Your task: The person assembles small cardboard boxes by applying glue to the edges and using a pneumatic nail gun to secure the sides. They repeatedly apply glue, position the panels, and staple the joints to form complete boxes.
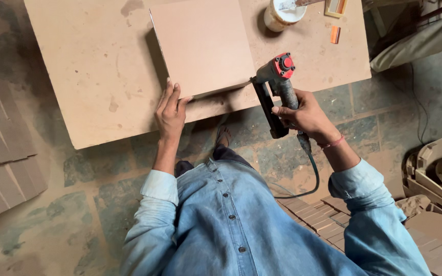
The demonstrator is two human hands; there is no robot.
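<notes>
1. While the big brown board (pixel 93 66) fills the upper left of the frame as a worktop, a smaller square panel (pixel 203 46) stands on it at top centre, apparently part of a box only partly assembled.
2. The nail gun (pixel 277 89), right of centre, has its nose against the panel's near right corner; that joint seems in progress.
3. The right hand (pixel 305 115) is wrapped tight around the gun's handle.
4. The left hand (pixel 171 110), well apart, presses flat-fingered on the panel's lower edge.
5. A white tub (pixel 282 14) at the top edge holds pale, glue-like stuff.

A woodworking workshop: fibreboard worktable (pixel 78 76), pneumatic nail gun (pixel 277 87), stacked cut board pieces (pixel 6 148), dusty floor (pixel 72 214).
</notes>
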